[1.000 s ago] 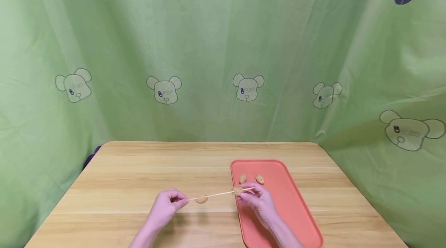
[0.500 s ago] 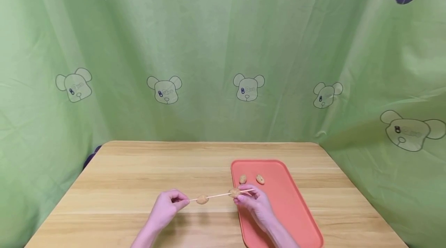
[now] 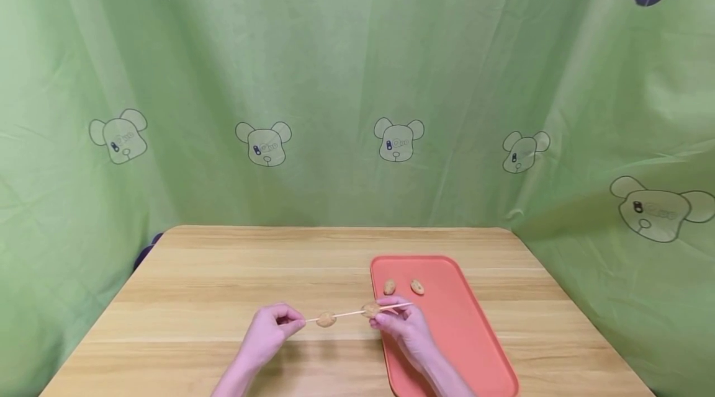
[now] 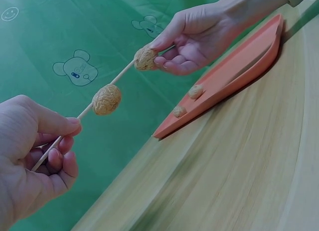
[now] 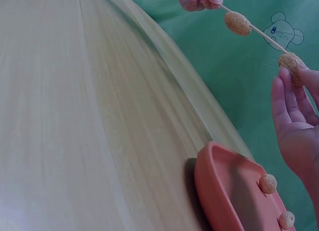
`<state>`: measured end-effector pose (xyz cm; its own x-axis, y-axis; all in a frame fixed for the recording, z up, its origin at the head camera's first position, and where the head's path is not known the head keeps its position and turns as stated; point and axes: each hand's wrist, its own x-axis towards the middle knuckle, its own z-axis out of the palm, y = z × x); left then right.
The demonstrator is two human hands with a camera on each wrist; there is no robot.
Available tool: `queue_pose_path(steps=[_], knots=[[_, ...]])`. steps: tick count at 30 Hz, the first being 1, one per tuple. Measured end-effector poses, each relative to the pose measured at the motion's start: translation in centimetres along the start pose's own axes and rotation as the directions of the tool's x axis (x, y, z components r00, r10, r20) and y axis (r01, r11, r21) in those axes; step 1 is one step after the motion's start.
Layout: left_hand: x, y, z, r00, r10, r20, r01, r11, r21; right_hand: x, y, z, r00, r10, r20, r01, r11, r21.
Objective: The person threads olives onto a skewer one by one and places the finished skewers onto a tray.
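A thin wooden skewer (image 3: 349, 314) is held up over the table between both hands, rising slightly to the right. My left hand (image 3: 269, 332) pinches its left end; in the left wrist view the skewer's tail lies across the curled fingers. Threaded near that hand is a brown, wrinkled oval ball (image 4: 106, 99), resembling a meatball. A second such ball (image 4: 145, 58) sits further along the skewer, pinched between the thumb and fingers of my right hand (image 3: 406, 329). The bare right tip of the skewer sticks out past it, in front of the fingers in the head view.
A red rectangular tray (image 3: 463, 335) lies on the wooden table (image 3: 223, 273), partly beneath my right hand. Two more brown balls rest at its far end, a left ball (image 3: 389, 286) and a right ball (image 3: 417, 287). A green patterned curtain (image 3: 335, 74) surrounds the table.
My right hand and the ball it pinches have shifted left along the skewer, narrowing the gap between the balls. My left hand has barely moved.
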<state>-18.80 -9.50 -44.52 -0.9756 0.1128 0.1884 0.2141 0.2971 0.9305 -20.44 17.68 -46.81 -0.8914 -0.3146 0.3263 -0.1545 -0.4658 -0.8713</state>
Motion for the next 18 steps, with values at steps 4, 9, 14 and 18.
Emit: queue_pose_path(steps=[4,9,14,18], knots=[[-0.05,-0.01,0.04,1.000,0.014,0.007,-0.014,1.000,0.010,0.01,0.10,0.11,1.000,0.006,-0.004,-0.006,1.000,-0.006],[-0.11,-0.13,-0.04,0.999,0.040,0.017,-0.041,0.999,0.009,-0.01,0.29,0.28,1.000,0.009,-0.001,-0.009,1.000,0.007],[-0.09,-0.18,0.03,0.999,0.039,0.017,-0.039,0.999,0.009,-0.06,0.56,0.35,1.000,0.025,-0.004,-0.024,1.000,0.014],[-0.04,-0.24,0.21,1.000,0.029,0.011,-0.029,1.000,-0.007,-0.05,0.79,0.37,0.999,0.036,-0.016,-0.036,0.999,0.017]])
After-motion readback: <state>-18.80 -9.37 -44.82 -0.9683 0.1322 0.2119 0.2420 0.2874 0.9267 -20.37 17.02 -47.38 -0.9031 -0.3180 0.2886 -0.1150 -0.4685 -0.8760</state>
